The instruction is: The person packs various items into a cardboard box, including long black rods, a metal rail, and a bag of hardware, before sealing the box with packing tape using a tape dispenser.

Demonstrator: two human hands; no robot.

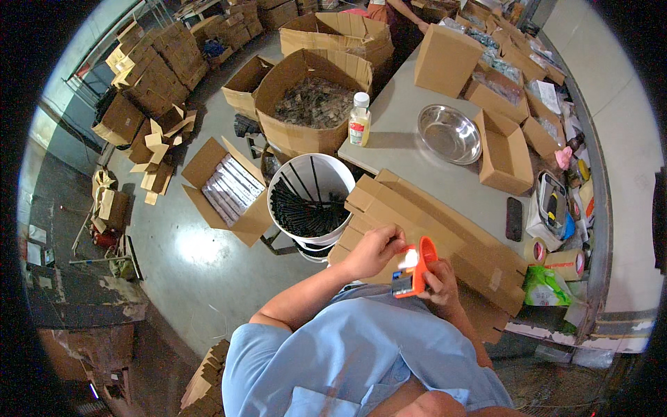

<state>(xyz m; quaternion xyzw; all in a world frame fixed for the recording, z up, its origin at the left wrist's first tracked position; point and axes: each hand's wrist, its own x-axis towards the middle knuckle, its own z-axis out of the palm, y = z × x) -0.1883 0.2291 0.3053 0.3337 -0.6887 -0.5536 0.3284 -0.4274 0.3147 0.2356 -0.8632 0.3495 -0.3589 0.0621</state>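
In front of my chest, my right hand (440, 283) is wrapped round an orange tape dispenser (419, 283) with a round ring at its top and a dark blue-black part low on its left side. Just left of it, my left hand (375, 251) is closed, its fingertips pinched together close to the dispenser. A bright white glare beside the ring hides what, if anything, those fingertips hold. Beneath both hands lie flattened cardboard boxes (445, 236), stacked at the near edge of the grey table (396, 154).
Left of the table stands a white bucket (313, 163) of black strips, beside an open carton (208, 167) and a large cardboard bin (306, 135). The table holds a bottle (360, 121), a steel bowl (448, 134), an open box (504, 154) and a phone (513, 219). Another person's hand (422, 27) shows far back.
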